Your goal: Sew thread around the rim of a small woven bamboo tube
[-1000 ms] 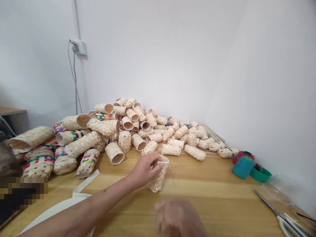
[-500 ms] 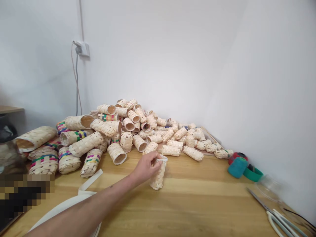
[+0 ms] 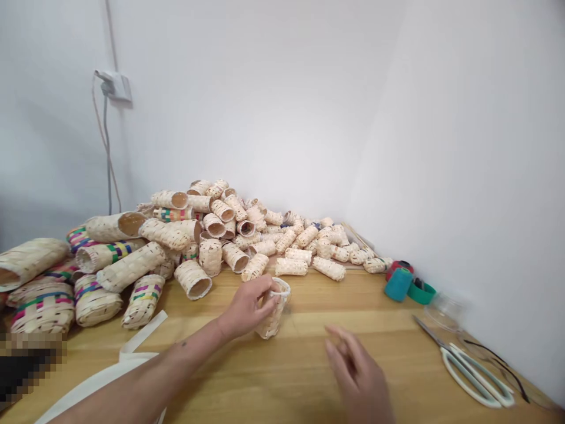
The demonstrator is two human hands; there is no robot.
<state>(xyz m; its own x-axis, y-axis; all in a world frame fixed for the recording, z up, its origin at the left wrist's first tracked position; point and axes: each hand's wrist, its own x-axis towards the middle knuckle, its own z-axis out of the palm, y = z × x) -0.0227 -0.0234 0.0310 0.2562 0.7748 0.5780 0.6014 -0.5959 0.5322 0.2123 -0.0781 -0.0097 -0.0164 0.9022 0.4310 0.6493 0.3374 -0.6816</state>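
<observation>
My left hand (image 3: 251,306) is closed on the rim of a small woven basket (image 3: 270,321), thumb outside and fingertips over its edge. The basket is pale, cylinder-shaped and tilted a little, with its white-edged mouth upward, low over the table. To the right, apart from the basket, is my right hand (image 3: 355,368), blurred by motion. Its thumb and forefinger come close together in a pinch; whatever lies between them is too small or blurred to make out.
A heap of woven baskets (image 3: 209,253) lies against the wall, some with coloured bands. White scissors (image 3: 474,377), a teal thread spool (image 3: 399,285), a green ring-shaped holder (image 3: 421,291) and a clear tub (image 3: 445,312) lie right on the wooden table (image 3: 247,383). A white strip (image 3: 132,356) is at left.
My right hand has come into view from below. The view has swung right, so things stand farther left. My left hand still holds the basket, now tilted slightly more.
</observation>
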